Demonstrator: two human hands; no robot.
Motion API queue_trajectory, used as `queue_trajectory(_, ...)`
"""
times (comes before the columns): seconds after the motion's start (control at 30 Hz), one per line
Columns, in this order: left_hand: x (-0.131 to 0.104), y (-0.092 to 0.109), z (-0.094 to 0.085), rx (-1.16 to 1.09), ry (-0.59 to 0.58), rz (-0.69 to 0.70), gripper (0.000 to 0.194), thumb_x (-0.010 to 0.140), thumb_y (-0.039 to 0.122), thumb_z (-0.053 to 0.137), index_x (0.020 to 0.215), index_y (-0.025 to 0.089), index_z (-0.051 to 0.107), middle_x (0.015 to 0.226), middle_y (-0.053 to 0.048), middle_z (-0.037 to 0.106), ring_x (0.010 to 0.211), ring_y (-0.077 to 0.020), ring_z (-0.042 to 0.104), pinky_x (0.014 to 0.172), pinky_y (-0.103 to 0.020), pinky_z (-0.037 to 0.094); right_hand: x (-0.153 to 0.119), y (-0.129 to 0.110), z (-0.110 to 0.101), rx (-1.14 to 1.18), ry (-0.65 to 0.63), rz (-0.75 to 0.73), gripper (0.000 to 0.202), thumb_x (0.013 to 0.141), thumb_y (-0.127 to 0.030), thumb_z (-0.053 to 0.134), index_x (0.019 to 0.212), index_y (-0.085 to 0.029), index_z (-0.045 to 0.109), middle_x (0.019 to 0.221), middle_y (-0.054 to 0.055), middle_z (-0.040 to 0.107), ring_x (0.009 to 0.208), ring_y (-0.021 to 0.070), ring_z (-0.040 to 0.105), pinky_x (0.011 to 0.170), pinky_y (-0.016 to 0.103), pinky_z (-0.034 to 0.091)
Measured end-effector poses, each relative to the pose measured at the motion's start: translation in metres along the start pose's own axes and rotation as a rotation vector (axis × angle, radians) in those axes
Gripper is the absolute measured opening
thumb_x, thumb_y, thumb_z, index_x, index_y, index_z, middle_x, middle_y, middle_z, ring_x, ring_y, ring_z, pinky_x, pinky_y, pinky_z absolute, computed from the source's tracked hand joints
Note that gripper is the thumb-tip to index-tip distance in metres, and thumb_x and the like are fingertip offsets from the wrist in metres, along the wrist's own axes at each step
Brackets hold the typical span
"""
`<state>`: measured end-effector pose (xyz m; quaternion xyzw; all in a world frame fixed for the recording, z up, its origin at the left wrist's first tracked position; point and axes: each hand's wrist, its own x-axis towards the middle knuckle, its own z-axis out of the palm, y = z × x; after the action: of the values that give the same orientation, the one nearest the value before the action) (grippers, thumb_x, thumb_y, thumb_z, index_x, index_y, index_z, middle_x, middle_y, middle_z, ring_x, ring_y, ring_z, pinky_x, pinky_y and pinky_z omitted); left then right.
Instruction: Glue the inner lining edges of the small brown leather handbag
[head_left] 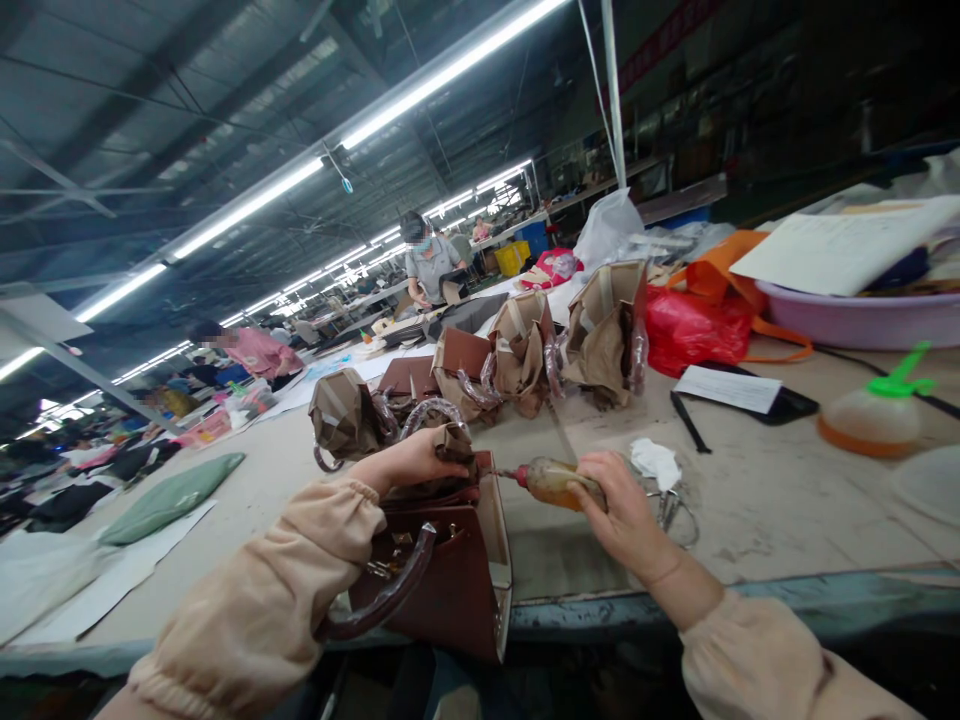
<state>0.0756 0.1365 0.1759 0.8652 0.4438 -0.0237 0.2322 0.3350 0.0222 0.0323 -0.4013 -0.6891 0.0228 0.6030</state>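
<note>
A dark brown handbag [457,585] with a plastic-wrapped handle stands at the table's front edge. At its top, my left hand [416,460] is closed on bunched brown lining fabric [454,443]. My right hand [619,510] is wrapped around a squeeze bottle [551,482] of amber liquid, which looks like glue. The bottle lies tilted sideways, its red nozzle pointing left to the bag's upper side edge. Whether the tip touches the bag, I cannot tell. Just right of that hand lie a crumpled white tissue [655,463] and a pair of scissors [679,515], partly hidden.
Several unfinished brown bags [604,335] stand behind. To the right are a red plastic bag [694,325], a green-topped bottle [870,415] and a lilac basin [862,318]. A green pouch [176,497] lies left. Co-workers [435,260] are farther back.
</note>
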Motion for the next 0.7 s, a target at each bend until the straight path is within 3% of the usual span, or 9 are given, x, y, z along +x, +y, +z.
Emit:
queue_trajectory(0.1,-0.002,-0.001,0.002,-0.014,0.043,-0.012,0.033,0.069,0.039,0.071,0.091,0.015,0.066,0.088,-0.004,0.069,0.080,-0.0191,0.061,0.075,-0.030,0.048,0.001,0.001,0.003,0.012,0.027,0.053,0.001,0.092,-0.022,0.049,0.092,-0.021,0.050,0.089,0.005,0.053,0.086,0.0202,0.050,0.077,0.036,0.043)
queue_trajectory(0.27,-0.002,0.000,0.003,-0.060,-0.042,-0.053,0.037,0.074,0.047,0.064,0.090,0.014,0.066,0.088,-0.007,0.070,0.079,-0.0202,0.062,0.075,-0.032,0.049,-0.003,0.002,0.008,0.021,0.091,0.200,0.008,0.092,-0.028,0.048,0.089,-0.021,0.051,0.087,0.005,0.055,0.085,0.0201,0.052,0.077,0.034,0.044)
queue_trajectory(0.5,-0.005,-0.002,-0.005,-0.170,0.075,-0.108,0.046,0.072,0.057,0.061,0.090,0.014,0.065,0.095,-0.008,0.068,0.087,-0.0228,0.058,0.086,-0.035,0.047,-0.003,-0.006,0.015,0.088,0.109,0.506,0.022,0.088,-0.041,0.047,0.084,-0.020,0.053,0.077,0.002,0.058,0.074,0.0195,0.056,0.069,0.031,0.044)
queue_trajectory(0.7,-0.011,-0.007,-0.005,-0.345,0.071,-0.175,0.053,0.068,0.060,0.065,0.095,0.015,0.065,0.102,-0.009,0.068,0.097,-0.0255,0.059,0.092,-0.037,0.046,-0.002,-0.011,0.014,0.180,0.114,0.745,0.031,0.082,-0.051,0.047,0.082,-0.021,0.056,0.073,0.002,0.061,0.073,0.0214,0.057,0.069,0.033,0.043)
